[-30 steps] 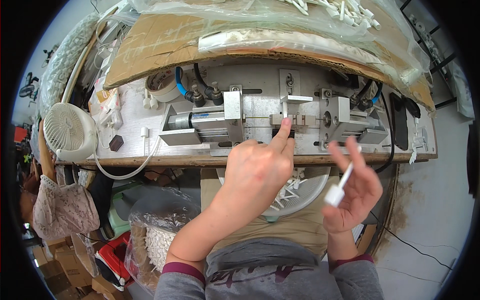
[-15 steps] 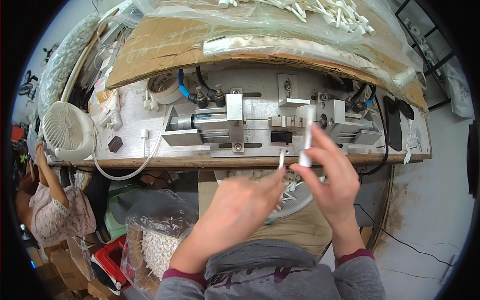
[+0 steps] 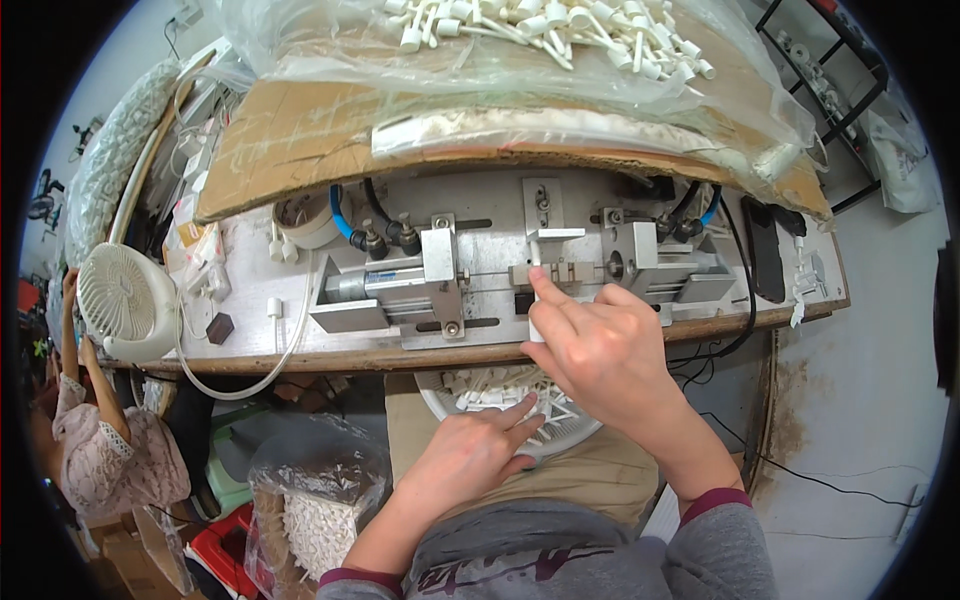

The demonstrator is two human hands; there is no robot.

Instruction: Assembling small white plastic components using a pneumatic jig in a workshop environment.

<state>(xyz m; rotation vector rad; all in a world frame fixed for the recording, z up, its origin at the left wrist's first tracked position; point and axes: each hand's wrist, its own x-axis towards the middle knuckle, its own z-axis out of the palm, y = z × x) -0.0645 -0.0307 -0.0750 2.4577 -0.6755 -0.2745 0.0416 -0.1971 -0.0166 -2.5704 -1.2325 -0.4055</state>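
Note:
My right hand (image 3: 600, 345) grips a white plastic stick (image 3: 535, 325) between index finger and thumb, at the front of a metal clamping fixture (image 3: 585, 272). The stick stands roughly upright against the fixture, and part of it hides behind my finger. Lower down, my left hand (image 3: 465, 455) reaches over a white basket (image 3: 432, 400) on my lap, its fingers stretched out and apart. Loose white plastic pieces (image 3: 490, 385) fill the basket. Nothing shows in the left hand's grasp.
Air cylinders (image 3: 385, 280) with blue and black hoses flank the fixture. A white fan (image 3: 125, 300) stands at the bench's left. Capped white sticks (image 3: 560, 25) lie on plastic above the cardboard (image 3: 290, 130). A bag of white parts (image 3: 320, 520) sits lower left; another person (image 3: 120, 440) is beyond.
My right hand has moved left and forward, bringing the white stick to the fixture. My left hand has dropped back toward the basket, its fingers now spread; the small white piece no longer shows there.

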